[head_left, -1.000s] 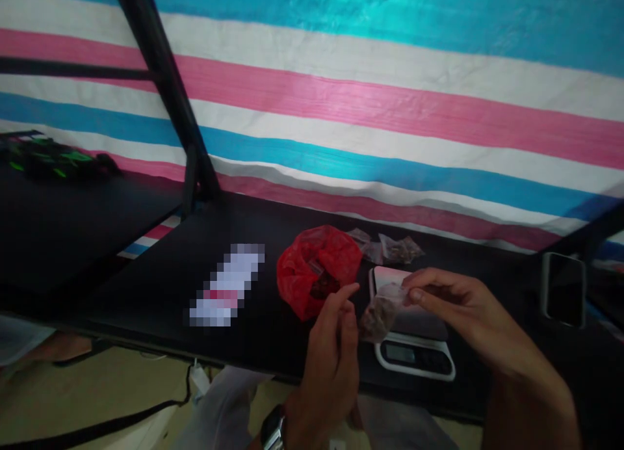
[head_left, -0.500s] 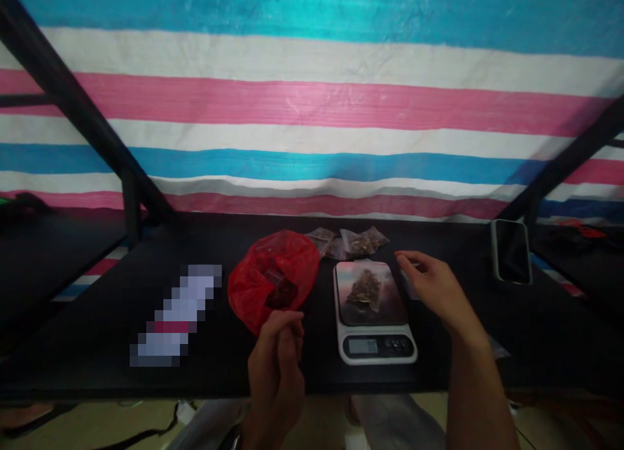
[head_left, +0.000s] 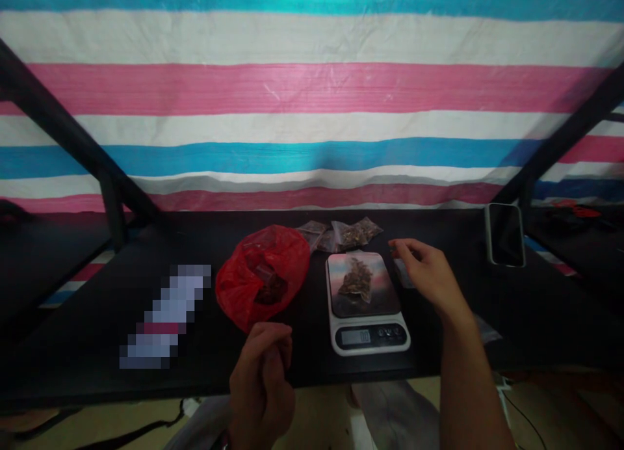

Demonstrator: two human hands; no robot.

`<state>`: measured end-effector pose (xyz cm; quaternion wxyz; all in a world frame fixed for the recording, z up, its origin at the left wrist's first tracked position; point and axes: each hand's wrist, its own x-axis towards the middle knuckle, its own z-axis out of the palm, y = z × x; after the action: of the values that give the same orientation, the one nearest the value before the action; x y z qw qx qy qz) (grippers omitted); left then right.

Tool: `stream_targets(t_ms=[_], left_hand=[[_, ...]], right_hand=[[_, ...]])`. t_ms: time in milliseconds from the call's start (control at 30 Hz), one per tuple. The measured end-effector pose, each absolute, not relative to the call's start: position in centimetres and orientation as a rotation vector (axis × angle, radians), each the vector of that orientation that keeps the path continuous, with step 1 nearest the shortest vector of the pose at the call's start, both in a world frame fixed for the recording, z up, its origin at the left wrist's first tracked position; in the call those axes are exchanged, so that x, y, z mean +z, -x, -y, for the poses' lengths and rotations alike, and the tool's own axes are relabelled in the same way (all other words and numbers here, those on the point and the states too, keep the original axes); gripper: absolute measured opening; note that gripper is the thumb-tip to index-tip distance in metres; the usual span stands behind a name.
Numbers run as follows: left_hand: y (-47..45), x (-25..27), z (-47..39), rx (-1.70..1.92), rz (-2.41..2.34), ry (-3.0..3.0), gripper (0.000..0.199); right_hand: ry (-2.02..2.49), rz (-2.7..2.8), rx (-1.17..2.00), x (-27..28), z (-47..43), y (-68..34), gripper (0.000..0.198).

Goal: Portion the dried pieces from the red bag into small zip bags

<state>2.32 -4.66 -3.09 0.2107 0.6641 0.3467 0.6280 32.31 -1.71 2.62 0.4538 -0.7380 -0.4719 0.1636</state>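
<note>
A white digital scale [head_left: 370, 338] stands near the table's front, its display apparently at zero. On its metal plate lies a small clear bag of dried brown bits [head_left: 358, 281]. My right hand [head_left: 426, 271] is beside the scale's right edge, thumb and fingers drawn together; whatever they may pinch is too small to tell. Under it shows a flat clear bag [head_left: 403, 273]. My left hand [head_left: 266, 372] hangs loosely closed over the front edge, nothing visible in it. Just beyond it sits an open red plastic bag [head_left: 244, 287] with dark brown contents and clear plastic inside.
Several filled clear bags [head_left: 348, 235] lie behind the scale. A phone [head_left: 506, 235] lies at the right, a pixelated pale strip [head_left: 168, 317] at the left. Another clear piece of plastic [head_left: 487, 330] rests by my right forearm. Black frame bars and a striped sheet [head_left: 312, 89] bound the black table.
The view has shifted slightly, so everything on the table sits a little more left and higher. My left hand has drawn back slightly from the red bag; the right stays beside the scale.
</note>
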Motion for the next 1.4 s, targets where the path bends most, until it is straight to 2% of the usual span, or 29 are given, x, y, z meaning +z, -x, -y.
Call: stream_targets(t_ms=[133, 300, 467, 533, 767, 900, 1033, 1100, 1200, 1267, 1400], left_hand=[[-2.0, -3.0, 4.7, 1.742, -0.945, -1.863, 0.022], [-2.2, -1.8, 4.5, 1.763, -1.003, -1.799, 0.012], [-2.4, 0.0, 4.5, 1.754, -1.134, -1.863, 0.043], [-2.4, 0.1, 4.5, 1.747, -1.151, -1.866, 0.046], [-2.1, -2.2, 4.6, 1.735, -1.045, -1.762, 0.016], [-2.3, -2.6, 5.0, 1.601, -1.004, -1.816, 0.026], [-2.7, -1.9, 5.1, 1.29, -0.898, -1.507, 0.063], [-2.7, -1.3, 4.8, 1.17, -0.818, -1.293, 0.07], [-2.4, -0.4, 4.0, 1.11, -0.827, -1.187, 0.041], [-1.9, 0.1, 3.3, 1.177, -0.922, -1.238, 0.025], [-0.5, 0.2, 2.1, 1.453, -1.175, -1.336, 0.018]], right_hand=[[1.802, 1.237, 0.405, 2.5, 1.5, -32.0, 0.048], [1.765, 1.302, 0.481, 2.6, 1.4, -31.4, 0.039], [1.759, 1.313, 0.521, 2.8, 1.2, -30.8, 0.034], [1.748, 1.323, 0.54, 2.9, 1.1, -30.6, 0.033], [1.672, 1.32, 0.675, 4.0, 1.3, -29.3, 0.032], [1.497, 1.454, 0.792, 6.5, 2.2, -26.9, 0.026], [1.31, 1.645, 0.89, 8.7, 2.5, -22.6, 0.012], [1.254, 1.713, 0.992, 9.0, 2.1, -20.3, 0.006], [1.196, 1.744, 1.077, 8.3, 0.7, -17.5, 0.009], [1.227, 1.725, 0.984, 7.4, -0.7, -16.1, 0.015], [1.459, 1.791, 0.652, 5.2, -3.5, -14.1, 0.014]])
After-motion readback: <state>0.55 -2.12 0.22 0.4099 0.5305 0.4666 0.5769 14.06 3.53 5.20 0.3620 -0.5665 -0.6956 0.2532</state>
